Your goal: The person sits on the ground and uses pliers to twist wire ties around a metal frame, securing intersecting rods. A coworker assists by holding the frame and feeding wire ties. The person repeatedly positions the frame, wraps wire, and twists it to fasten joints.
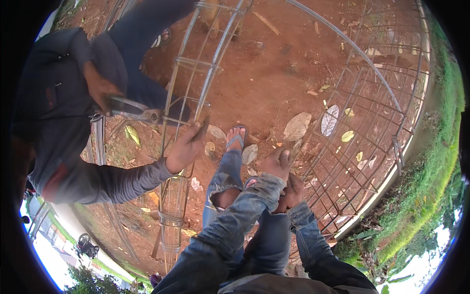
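My left hand (277, 163) is closed, thumb against fingers, above my knees. Thin pale strands seem to stand out past its fingertips, too fine to name. Close beside and partly below it, my right hand (293, 191) is curled shut; whatever it holds is hidden. To the left stands a long narrow rebar cage (172, 193) with bent stirrups. A co-worker's hand (188, 147) touches its bars, while that person's other hand (101, 89) grips pincers (128, 108) whose jaws are at the cage.
A wide rebar grid (338, 161) lies on the right beside a pale kerb (377, 206) and a grass bank (411, 215). One curved rod (352, 44) arches over it. Dry leaves (297, 126) litter the red soil. More steel bars (100, 142) lie by the co-worker.
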The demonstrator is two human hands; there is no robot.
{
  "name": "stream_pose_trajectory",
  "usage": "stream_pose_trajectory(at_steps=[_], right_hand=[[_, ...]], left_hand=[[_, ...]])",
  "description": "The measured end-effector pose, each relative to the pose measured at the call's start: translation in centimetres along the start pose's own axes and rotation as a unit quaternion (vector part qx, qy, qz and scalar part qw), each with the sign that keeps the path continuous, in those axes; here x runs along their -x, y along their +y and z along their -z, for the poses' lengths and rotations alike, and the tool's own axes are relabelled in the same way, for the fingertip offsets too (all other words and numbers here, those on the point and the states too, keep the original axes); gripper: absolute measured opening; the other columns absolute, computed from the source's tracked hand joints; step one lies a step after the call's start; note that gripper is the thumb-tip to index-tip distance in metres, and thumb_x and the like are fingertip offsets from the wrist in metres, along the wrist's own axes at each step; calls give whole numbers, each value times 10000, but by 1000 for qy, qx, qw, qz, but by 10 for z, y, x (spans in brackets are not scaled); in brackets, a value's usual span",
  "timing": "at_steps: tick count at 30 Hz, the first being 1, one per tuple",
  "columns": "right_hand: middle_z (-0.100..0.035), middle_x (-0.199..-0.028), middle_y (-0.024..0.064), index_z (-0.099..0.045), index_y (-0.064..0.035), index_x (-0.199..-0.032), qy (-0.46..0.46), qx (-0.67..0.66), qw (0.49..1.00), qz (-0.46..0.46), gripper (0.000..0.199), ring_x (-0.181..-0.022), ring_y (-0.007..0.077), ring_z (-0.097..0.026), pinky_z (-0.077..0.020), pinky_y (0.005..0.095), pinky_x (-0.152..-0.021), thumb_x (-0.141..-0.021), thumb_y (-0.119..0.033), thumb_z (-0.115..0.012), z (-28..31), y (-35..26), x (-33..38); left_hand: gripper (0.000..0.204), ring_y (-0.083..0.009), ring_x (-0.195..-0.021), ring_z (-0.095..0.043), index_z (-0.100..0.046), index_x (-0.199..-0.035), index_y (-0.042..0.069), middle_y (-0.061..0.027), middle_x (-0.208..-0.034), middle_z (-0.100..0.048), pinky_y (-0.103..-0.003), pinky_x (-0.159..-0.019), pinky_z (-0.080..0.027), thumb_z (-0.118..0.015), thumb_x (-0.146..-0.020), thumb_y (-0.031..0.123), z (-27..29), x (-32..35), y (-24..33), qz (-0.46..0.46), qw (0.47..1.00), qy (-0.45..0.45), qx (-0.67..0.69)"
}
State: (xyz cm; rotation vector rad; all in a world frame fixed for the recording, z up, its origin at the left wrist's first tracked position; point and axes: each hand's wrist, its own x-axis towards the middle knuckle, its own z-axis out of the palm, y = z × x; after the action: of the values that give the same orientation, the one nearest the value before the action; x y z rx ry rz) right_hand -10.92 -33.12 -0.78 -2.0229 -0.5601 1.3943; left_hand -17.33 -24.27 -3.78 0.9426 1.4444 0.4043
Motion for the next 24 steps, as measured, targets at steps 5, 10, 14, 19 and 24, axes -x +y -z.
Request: stream_pose_trajectory(at_steps=[5,10,14,19,24], right_hand=[[-599,-745,29,-592,41,-1038,111,-64,974,187,273,-640,105,-539,-429,258,-565,-908,-162,-461,-22,69,-56],[-583,-729,17,-590,35,-1046,200,-161,943,212,271,-627,91,-521,-415,242,-549,-908,-162,-464,-11,82,-124],[-570,-717,8,-588,30,-1053,200,-215,929,227,270,-617,79,-507,-403,229,-537,-907,-162,-465,-7,90,-149],[-554,-701,-4,-587,25,-1061,192,-247,914,257,269,-604,65,-490,-388,213,-521,-907,-161,-468,4,110,-161],[-538,-686,-15,-585,19,-1070,176,-247,919,254,269,-591,51,-473,-373,197,-505,-907,-161,-470,11,109,-155]], left_hand=[[241,-316,-858,-594,-587,-1042,26,-196,-900,-613,-367,-766,-467,-505,-865,169,-20,-32,-21,-134,983,-112,-50],[413,-337,-1047,-524,-498,-1187,17,-171,-1053,-592,-439,-924,-377,-541,-841,239,-40,-22,20,-348,931,-77,-75],[367,-327,-984,-550,-531,-1124,28,-162,-1015,-596,-440,-911,-380,-557,-835,253,-22,6,27,-404,896,-176,-59],[313,-311,-947,-566,-558,-1072,39,-149,-990,-598,-395,-868,-416,-557,-839,248,-26,32,17,-442,858,-255,-60],[289,-358,-867,-579,-591,-1042,62,-172,-956,-602,-430,-813,-449,-484,-872,268,94,30,-26,-426,883,-192,47]])
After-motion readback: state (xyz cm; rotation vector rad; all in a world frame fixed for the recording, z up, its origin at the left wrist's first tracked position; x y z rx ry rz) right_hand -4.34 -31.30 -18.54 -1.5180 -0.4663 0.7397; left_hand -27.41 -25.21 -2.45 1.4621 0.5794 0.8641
